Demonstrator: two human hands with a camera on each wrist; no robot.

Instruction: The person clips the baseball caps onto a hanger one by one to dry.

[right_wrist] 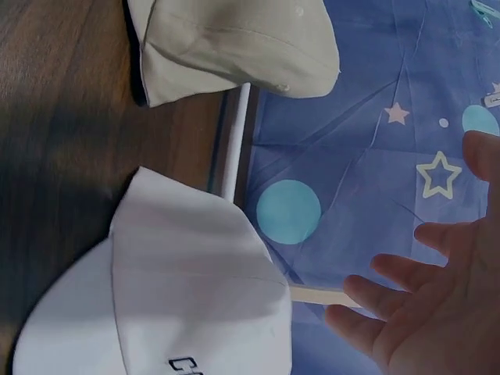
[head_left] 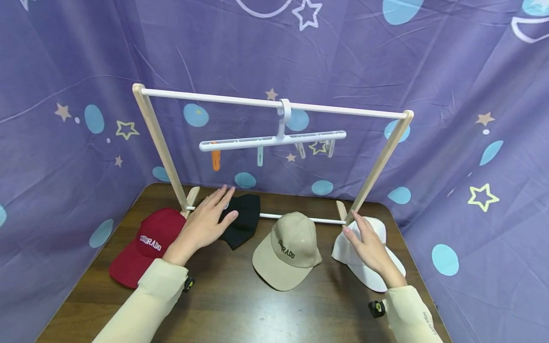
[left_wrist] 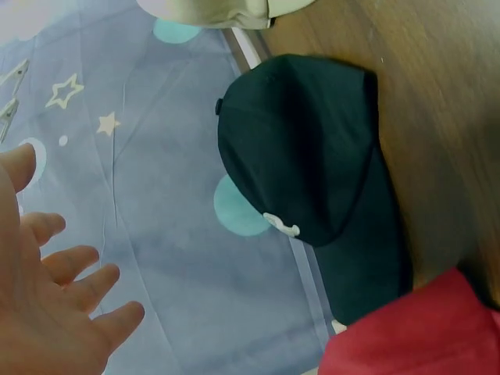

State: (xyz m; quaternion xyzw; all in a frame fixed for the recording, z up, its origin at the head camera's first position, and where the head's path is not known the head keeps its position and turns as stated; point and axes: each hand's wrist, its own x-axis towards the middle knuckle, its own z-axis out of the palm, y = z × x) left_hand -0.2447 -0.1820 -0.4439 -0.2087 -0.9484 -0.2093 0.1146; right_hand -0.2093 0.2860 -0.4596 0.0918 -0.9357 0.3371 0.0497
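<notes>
My left hand (head_left: 208,220), fingers spread and holding nothing, hovers over the black cap (head_left: 246,216) and hides part of it. To its left lies a red cap (head_left: 160,233) with white lettering. A beige cap (head_left: 296,233) with dark lettering sits between my two hands. On the right, my right hand (head_left: 366,245) reaches above the white cap (head_left: 377,227), its fingers extended with nothing in them. In the left wrist view the black cap (left_wrist: 297,148) shows whole beside the hand; the right wrist view has the white cap (right_wrist: 195,273) apart from the fingers.
A wooden rack with a white top bar (head_left: 343,110) stands at the back of the brown table (head_left: 240,309). From the bar hangs a white hanger (head_left: 274,141) with an orange clip (head_left: 216,159), a light blue clip (head_left: 259,156) and pale clips. A purple patterned curtain surrounds the table.
</notes>
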